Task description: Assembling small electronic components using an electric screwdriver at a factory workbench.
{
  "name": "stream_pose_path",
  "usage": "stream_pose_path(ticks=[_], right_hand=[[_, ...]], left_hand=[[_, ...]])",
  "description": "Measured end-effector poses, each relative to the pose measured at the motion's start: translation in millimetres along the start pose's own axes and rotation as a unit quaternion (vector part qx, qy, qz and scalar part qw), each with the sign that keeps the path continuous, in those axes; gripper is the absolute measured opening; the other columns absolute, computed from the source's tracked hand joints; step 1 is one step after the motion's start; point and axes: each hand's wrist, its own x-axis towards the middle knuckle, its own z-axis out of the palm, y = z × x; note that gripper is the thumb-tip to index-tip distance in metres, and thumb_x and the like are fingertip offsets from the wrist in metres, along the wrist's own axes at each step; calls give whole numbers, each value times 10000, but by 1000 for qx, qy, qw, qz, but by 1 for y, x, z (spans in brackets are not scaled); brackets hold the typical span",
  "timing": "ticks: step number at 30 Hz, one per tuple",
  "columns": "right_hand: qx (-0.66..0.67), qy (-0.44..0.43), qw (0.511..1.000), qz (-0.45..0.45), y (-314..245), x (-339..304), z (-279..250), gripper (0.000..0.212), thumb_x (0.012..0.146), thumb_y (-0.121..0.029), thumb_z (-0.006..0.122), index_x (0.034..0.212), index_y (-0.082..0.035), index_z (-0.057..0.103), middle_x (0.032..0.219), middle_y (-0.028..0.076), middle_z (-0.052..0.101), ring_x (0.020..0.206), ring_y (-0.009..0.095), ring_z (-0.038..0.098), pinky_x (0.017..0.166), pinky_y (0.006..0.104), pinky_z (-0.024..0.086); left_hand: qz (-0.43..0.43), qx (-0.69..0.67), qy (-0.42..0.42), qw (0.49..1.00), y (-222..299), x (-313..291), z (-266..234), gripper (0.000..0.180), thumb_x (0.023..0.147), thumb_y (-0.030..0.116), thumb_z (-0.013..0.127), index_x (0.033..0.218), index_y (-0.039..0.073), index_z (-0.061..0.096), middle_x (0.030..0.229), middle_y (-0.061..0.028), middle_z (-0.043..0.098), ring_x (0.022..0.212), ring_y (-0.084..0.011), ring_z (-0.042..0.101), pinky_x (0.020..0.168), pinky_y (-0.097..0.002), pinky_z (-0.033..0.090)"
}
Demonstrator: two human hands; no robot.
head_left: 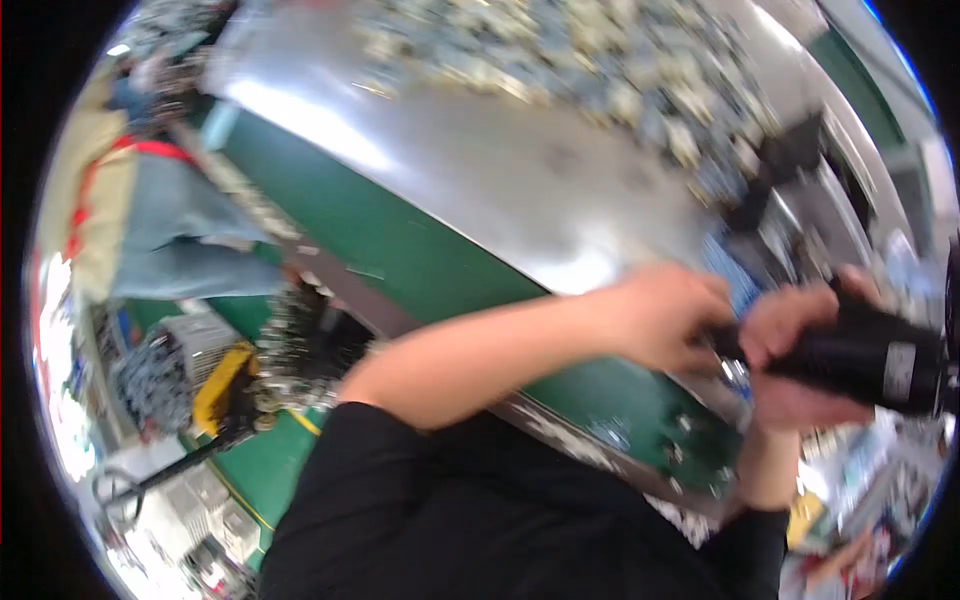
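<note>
Smooth, shiny metal forms the surface (470, 170) across the upper middle of the frame, with a lumpy heap of small grey-blue and cream pieces (600, 60) at the top. At the right of the frame sits a thick black cylinder (850, 350) with a pale label (899, 371). The right hand (800, 402) has its grip wrapped around it. The left hand (672, 315), forearm slanting across the middle, curls its fingers by the narrow end; blur hides whether they pinch it.
</note>
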Motion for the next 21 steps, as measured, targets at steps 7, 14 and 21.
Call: stream_pose_path(ticks=[7, 14, 21], right_hand=[[-31, 7, 999, -21, -28, 32, -35, 1158, 883, -825, 627, 1644, -50, 224, 855, 60, 521, 673, 181, 533, 620, 296, 475], [-160, 14, 987, -7, -26, 21, -40, 904, 1064, -655, 500, 1643, -4, 263, 1210, 131, 574, 1043, 202, 579, 967, 363, 484], [-507, -54, 828, -233, -32, -43, -98, 448, 1050, -287, 543, 1306, 81, 552, 1178, 198, 602, 1097, 341, 581, 998, 443, 457]], left_hand=[[85, 45, 29, 995, 10, -9, -11, 399, 786, 270, 857, 1150, 135, 764, 1057, -84, 700, 962, -328, 697, 802, -446, 566], [285, 97, 162, 940, -3, -9, 0, 316, 720, 236, 871, 989, 111, 762, 893, -81, 688, 835, -343, 679, 714, -476, 540], [237, 98, 107, 960, 2, -15, 7, 279, 691, 210, 877, 908, 101, 738, 797, -80, 674, 802, -339, 679, 703, -467, 541]])
